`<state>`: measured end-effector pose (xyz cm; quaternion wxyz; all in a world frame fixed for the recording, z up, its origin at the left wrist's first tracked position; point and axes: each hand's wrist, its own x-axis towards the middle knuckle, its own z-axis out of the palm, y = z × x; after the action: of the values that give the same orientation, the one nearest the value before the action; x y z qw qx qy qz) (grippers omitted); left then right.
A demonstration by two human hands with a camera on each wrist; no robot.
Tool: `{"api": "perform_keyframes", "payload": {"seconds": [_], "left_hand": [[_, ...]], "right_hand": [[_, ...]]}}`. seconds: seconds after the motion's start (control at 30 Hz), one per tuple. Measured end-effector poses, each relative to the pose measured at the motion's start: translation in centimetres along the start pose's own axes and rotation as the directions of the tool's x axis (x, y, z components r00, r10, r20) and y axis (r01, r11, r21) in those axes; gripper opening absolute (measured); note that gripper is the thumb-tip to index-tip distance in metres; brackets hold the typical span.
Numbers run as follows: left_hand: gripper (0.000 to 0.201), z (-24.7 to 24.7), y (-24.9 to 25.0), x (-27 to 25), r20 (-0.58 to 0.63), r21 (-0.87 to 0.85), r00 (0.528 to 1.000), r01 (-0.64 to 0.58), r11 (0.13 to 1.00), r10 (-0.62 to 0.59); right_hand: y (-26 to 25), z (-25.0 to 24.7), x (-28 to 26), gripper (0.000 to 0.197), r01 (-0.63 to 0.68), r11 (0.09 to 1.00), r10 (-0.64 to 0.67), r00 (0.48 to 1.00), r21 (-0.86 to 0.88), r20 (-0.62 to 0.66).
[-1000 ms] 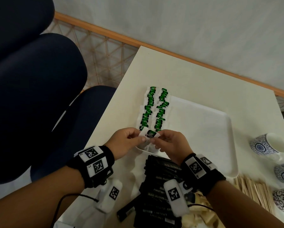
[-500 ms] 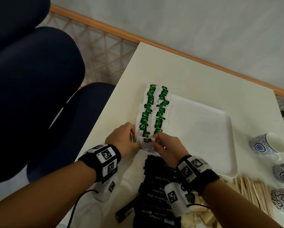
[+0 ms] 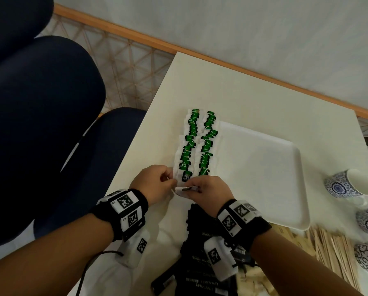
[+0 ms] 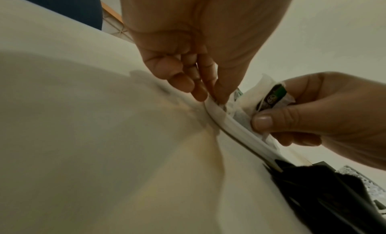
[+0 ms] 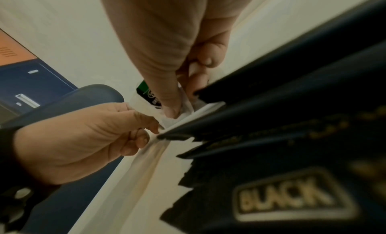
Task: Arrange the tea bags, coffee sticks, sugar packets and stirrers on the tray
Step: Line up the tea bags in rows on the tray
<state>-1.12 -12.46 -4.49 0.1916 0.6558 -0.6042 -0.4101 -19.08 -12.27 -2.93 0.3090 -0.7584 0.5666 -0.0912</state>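
A white tray (image 3: 264,167) lies on the table with two rows of green-tagged tea bags (image 3: 197,144) along its left side. At the near end of the left row lies one more tea bag (image 3: 186,177). My left hand (image 3: 168,182) pinches its white left edge by the tray's rim (image 4: 229,122). My right hand (image 3: 194,186) pinches it from the right, thumb by its green tag (image 4: 273,95). Black coffee sticks (image 3: 200,236) lie heaped just under my right wrist. Wooden stirrers (image 3: 328,248) are piled at the near right.
Blue-patterned cups (image 3: 347,184) stand along the table's right edge, beyond the tray. Beige packets (image 3: 249,280) lie beside the coffee sticks. A dark blue chair (image 3: 40,124) stands left of the table. The tray's middle and right side are bare.
Both hands have brought the tea bag down from just above the tray's near corner to the near end of the left row.
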Motion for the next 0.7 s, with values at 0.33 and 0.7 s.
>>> {"api": "perform_keyframes", "payload": {"seconds": [0.33, 0.7], "left_hand": [[0.006, -0.3, 0.3, 0.5, 0.013, -0.085, 0.998, 0.065, 0.994, -0.064], [0.034, -0.1, 0.6, 0.1, 0.052, -0.164, 0.996, 0.087, 0.983, -0.079]], "right_hand": [[-0.9, 0.2, 0.9, 0.04, -0.098, 0.988, 0.096, 0.995, -0.118, -0.015], [0.2, -1.1, 0.9, 0.03, -0.115, 0.99, 0.126, 0.981, 0.077, -0.15]]}}
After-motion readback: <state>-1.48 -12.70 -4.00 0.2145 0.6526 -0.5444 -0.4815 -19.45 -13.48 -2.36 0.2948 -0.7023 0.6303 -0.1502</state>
